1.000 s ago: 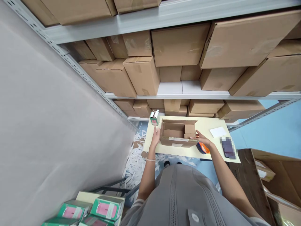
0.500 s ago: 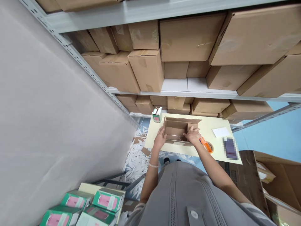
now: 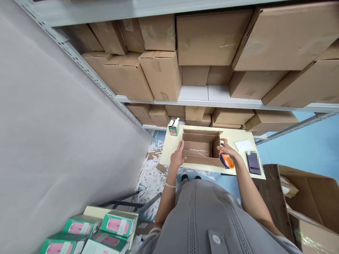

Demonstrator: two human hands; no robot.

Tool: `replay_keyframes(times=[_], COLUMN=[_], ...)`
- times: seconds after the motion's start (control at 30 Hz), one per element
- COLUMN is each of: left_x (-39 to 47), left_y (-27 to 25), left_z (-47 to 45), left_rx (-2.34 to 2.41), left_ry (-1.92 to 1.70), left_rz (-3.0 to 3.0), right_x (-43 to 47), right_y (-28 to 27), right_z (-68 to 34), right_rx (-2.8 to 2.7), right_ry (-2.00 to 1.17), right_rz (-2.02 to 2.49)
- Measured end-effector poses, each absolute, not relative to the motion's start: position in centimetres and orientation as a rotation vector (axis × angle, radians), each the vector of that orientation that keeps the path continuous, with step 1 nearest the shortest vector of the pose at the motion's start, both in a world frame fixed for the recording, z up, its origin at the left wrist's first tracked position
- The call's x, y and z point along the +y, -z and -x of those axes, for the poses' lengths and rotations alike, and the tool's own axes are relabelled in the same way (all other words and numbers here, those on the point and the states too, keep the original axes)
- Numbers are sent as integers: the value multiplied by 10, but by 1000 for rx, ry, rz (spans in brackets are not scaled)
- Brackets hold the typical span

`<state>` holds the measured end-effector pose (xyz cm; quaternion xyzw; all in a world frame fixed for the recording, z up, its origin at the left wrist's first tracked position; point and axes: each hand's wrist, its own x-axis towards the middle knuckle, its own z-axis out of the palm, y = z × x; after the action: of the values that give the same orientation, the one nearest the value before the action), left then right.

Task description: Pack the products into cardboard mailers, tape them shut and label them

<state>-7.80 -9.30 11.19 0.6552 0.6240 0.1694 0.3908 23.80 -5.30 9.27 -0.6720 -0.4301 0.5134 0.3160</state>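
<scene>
An open-topped cardboard box (image 3: 201,160) sits on the pale yellow tabletop (image 3: 166,155), and its inside shows only bare brown cardboard. My left hand (image 3: 178,155) rests against the box's left end, fingers stretched out along the wall. At the right end, my right hand (image 3: 227,147) has its fingers apart and bent, with the tips at the outer wall. Just below that hand lies an orange and blue tape dispenser (image 3: 227,160), partly covered by it. A small green and white carton (image 3: 173,127) with raised flaps stands beyond the box's left corner.
A white sheet or pad (image 3: 244,145) and a phone (image 3: 253,163) lie on the table's right. Shelves with brown boxes (image 3: 214,38) rise ahead. Green cartons (image 3: 116,224) stand lower left; a big open carton (image 3: 309,190) is at right. Paper strips (image 3: 150,180) litter the floor.
My right hand has left the box's inside and moved to the outside of its right end. My left hand stays at the left end. The view has shifted slightly.
</scene>
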Motion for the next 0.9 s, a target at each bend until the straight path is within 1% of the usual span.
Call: replay_keyframes(times=[0.07, 0.13, 0.33, 0.53, 0.73, 0.9], left_x=[-92, -92, -90, -90, -92, -96], left_y=[-113, -113, -112, -113, -108, -103], left_z=[78, 79, 77, 78, 82, 80], left_rx=[1576, 1562, 1539, 1517, 1501, 1540], left_ry=[-438, -456, -449, -466, -466, -550], left_rz=[-1659, -1644, -1638, -1638, -1685, -1628], right_x=[-60, -67, -84, -87, -83, -87], right_y=[-90, -81, -39, -15, -28, -57], right_z=[-256, -268, -272, -271, -272, -269], right_rx=[-1116, -1050, -537, -494, -617, -952], right_ry=[-1380, -1340, -1130, -1122, -995, -850], right_rz=[1738, 1679, 1679, 1723, 1786, 1864])
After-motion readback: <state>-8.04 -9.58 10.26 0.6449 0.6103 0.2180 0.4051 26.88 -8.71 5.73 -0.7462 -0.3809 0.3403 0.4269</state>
